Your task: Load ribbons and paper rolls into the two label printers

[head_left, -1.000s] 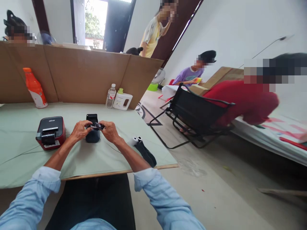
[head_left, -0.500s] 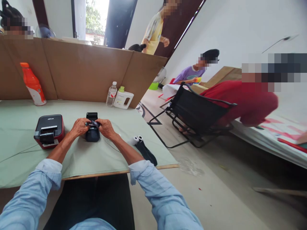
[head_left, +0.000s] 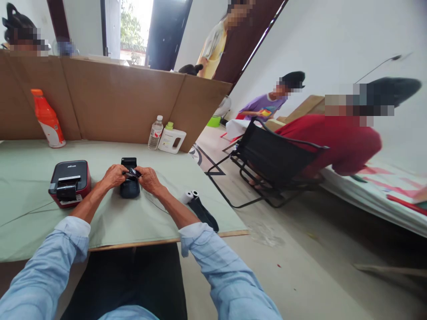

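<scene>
On the pale green tabletop (head_left: 106, 222) lies a small black handheld device (head_left: 130, 189), like a card payment terminal, its far end raised. Above its middle, a small dark shiny piece (head_left: 133, 172) is pinched between my two hands; its exact kind is too small to tell. My left hand (head_left: 115, 175) closes on the piece's left end, fingertips partly hidden. From the right, my right hand (head_left: 148, 179) has its fingers closed on the other end. Left of the device stands a black and red label printer (head_left: 70, 182).
Two white paper rolls (head_left: 187, 197) and a black strap-like item (head_left: 204, 214) lie near the right edge. An orange bottle (head_left: 48, 120), a clear bottle (head_left: 155, 133) and a white jug (head_left: 171, 140) stand against the cardboard partition (head_left: 123, 102). A person in red sits in a black chair (head_left: 273, 160).
My hands stay over the device, and the shiny piece between them has turned slightly. The view has shifted a little. Co-workers in the background have moved slightly.
</scene>
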The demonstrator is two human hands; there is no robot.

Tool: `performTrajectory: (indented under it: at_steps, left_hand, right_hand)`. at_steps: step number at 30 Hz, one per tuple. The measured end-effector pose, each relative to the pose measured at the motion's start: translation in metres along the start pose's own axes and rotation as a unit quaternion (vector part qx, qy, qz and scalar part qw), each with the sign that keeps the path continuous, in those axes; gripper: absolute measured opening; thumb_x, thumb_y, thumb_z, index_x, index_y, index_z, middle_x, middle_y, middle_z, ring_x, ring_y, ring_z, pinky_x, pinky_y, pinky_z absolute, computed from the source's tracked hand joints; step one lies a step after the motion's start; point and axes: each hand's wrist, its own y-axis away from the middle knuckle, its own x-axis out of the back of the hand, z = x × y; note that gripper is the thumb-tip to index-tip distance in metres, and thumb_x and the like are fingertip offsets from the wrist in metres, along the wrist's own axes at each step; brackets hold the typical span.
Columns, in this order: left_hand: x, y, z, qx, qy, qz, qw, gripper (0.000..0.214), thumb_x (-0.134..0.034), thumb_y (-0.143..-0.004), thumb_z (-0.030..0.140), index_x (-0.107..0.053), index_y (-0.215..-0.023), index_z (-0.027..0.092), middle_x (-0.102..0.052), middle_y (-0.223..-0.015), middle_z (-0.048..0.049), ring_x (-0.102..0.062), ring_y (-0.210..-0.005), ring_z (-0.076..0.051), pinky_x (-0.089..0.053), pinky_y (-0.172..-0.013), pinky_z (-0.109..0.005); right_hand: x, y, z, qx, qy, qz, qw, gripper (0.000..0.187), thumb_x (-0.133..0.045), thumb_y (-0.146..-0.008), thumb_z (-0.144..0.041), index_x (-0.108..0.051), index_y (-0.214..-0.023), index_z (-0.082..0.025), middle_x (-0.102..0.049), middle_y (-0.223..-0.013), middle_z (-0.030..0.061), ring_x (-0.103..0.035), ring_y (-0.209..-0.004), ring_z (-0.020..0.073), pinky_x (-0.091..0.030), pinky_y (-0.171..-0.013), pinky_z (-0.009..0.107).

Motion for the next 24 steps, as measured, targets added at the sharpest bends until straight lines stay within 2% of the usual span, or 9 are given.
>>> performTrajectory:
  at_steps: [7, 12, 19, 24]
  left_hand:
    - [-0.005, 0.005, 0.0, 0.029, 0.009, 0.023, 0.999, 0.03, -0.065, -0.088, 0.027, -0.084, -0.111, 0.024, -0.082, -0.113, -0.0076, -0.073, -0.1, -0.024, -0.052, -0.087, -0.03]
    - [-0.011, 0.01, -0.002, 0.034, -0.005, 0.021, 0.999, 0.024, -0.063, -0.087, 0.03, -0.083, -0.099, 0.025, -0.081, -0.107, -0.0079, -0.072, -0.1, -0.026, -0.053, -0.084, -0.031]
    - [-0.014, 0.008, -0.009, 0.006, 0.004, 0.013, 1.0, 0.022, -0.062, -0.081, 0.022, -0.083, -0.087, 0.025, -0.079, -0.106, -0.0064, -0.071, -0.104, -0.024, -0.055, -0.093, -0.03]
    - [-0.017, 0.008, -0.013, 0.005, 0.013, 0.014, 1.0, 0.026, -0.062, -0.074, 0.014, -0.083, -0.087, 0.022, -0.076, -0.112, -0.0093, -0.071, -0.105, -0.026, -0.055, -0.096, -0.033]
  right_hand:
    - [0.003, 0.003, -0.007, -0.011, 0.039, -0.004, 0.999, 0.038, -0.049, -0.089, -0.007, -0.074, -0.112, -0.023, -0.081, -0.099, 0.0074, -0.068, -0.085, 0.0229, -0.032, -0.069, 0.029]
    - [0.003, 0.003, -0.012, 0.012, 0.053, -0.026, 0.998, 0.039, -0.051, -0.086, -0.005, -0.073, -0.111, -0.024, -0.08, -0.106, 0.0067, -0.067, -0.092, 0.0231, -0.032, -0.069, 0.029]
    - [-0.002, 0.007, -0.012, 0.035, 0.061, -0.043, 0.997, 0.035, -0.054, -0.086, -0.004, -0.073, -0.106, -0.024, -0.077, -0.104, 0.008, -0.064, -0.098, 0.0249, -0.038, -0.073, 0.03]
    - [-0.008, 0.012, -0.012, 0.057, 0.062, -0.051, 0.995, 0.035, -0.055, -0.086, -0.003, -0.074, -0.107, -0.024, -0.076, -0.103, 0.0086, -0.061, -0.105, 0.0261, -0.044, -0.078, 0.031]
